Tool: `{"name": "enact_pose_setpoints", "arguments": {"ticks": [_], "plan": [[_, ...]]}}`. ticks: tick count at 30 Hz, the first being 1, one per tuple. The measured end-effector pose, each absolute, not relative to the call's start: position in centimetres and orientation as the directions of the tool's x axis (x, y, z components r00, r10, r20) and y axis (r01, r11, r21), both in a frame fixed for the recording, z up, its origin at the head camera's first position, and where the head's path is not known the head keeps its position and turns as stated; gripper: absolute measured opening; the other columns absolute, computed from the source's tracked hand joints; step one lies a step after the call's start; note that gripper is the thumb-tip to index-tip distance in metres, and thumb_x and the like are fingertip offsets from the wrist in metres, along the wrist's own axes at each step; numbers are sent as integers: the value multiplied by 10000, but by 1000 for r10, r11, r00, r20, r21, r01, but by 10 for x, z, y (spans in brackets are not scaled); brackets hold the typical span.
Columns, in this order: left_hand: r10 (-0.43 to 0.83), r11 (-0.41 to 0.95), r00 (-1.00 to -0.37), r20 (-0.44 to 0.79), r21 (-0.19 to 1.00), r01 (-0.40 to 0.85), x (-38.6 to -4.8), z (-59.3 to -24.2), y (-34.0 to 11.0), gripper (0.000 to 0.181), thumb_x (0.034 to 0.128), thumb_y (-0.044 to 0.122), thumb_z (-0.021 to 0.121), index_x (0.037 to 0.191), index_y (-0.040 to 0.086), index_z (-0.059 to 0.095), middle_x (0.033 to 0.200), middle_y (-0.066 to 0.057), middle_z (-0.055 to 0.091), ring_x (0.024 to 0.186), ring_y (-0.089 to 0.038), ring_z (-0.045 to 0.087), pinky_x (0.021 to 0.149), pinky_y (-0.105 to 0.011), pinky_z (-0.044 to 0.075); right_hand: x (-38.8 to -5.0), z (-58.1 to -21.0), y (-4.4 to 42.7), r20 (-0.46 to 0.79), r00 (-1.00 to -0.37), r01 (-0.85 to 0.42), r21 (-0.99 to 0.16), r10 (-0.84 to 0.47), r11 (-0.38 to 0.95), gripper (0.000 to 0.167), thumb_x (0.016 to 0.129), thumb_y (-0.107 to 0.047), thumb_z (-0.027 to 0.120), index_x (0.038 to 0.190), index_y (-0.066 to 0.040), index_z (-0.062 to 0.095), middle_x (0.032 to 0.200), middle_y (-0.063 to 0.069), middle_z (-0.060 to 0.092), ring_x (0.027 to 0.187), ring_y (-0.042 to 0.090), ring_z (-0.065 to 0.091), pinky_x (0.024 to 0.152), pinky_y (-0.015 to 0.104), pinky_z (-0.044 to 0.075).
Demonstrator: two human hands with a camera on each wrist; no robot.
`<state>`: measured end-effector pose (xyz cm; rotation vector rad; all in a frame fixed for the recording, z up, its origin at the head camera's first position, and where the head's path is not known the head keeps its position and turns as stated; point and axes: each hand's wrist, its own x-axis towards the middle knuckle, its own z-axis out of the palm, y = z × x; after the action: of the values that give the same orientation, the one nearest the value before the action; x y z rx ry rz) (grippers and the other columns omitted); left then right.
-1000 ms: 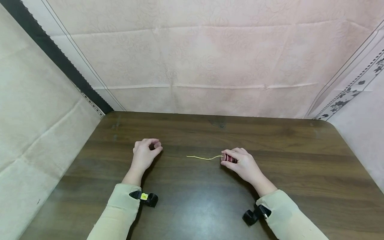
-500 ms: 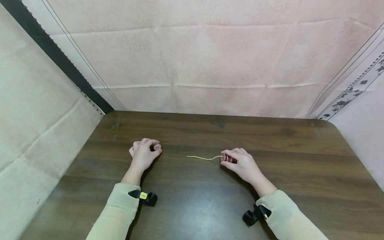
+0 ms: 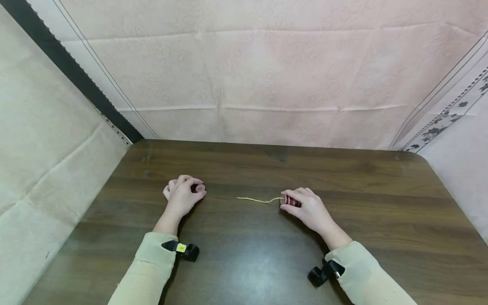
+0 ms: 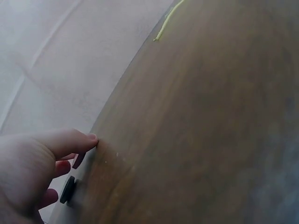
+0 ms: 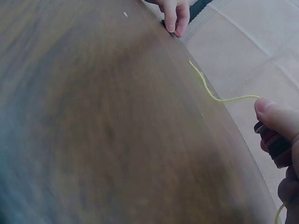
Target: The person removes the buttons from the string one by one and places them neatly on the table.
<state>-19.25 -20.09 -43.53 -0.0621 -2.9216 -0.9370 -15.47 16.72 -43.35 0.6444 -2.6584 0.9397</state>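
Observation:
Between the thumb and a finger of my left hand (image 3: 181, 198) is a small round pinkish button (image 3: 200, 187), its flat side showing. In the left wrist view a dark disc (image 4: 67, 190) stands on edge by the curled fingers of the left hand (image 4: 28, 172); whether they touch it I cannot tell. My right hand (image 3: 310, 212) grips a stack of dark red and pinkish buttons (image 3: 291, 201) on a yellow string (image 3: 259, 201). The string's free end reaches left from the stack, towards the left hand. In the right wrist view more string (image 5: 279, 213) shows below the stack (image 5: 275, 145).
The brown wooden table (image 3: 236, 237) has a far edge close beyond both hands. Pale cloth (image 3: 259, 76) hangs behind it, with more cloth at the left and right. A small pale speck (image 5: 125, 14) lies on the table in the right wrist view.
My left hand has shifted slightly left, and its other fingers have spread out a little. The button there has turned and sits slightly lower. My right hand and the string have hardly moved.

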Motion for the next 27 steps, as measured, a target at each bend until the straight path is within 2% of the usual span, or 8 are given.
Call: {"name": "enact_pose_setpoints", "arguments": {"ticks": [16,27], "plan": [[-42,808,-993,108,589,29,-192,-438,-202,293,835,311,665,1048,109,671,1185,-101,505,1123,-404,313,924,-586,102,-155,-435,168,362,-874,-480,-532,-325,697,326,768,-252,774,1064,-134,706,926,-23,639,898,186,545,742,379,466],[-35,795,-991,128,605,50,-191,-434,-197,329,833,315,675,1085,105,646,1213,-119,488,1145,-391,301,917,-579,123,-155,-434,167,359,-873,-482,-536,-330,693,319,777,-264,766,1066,-142,705,922,-26,638,915,189,547,759,383,466]]}}
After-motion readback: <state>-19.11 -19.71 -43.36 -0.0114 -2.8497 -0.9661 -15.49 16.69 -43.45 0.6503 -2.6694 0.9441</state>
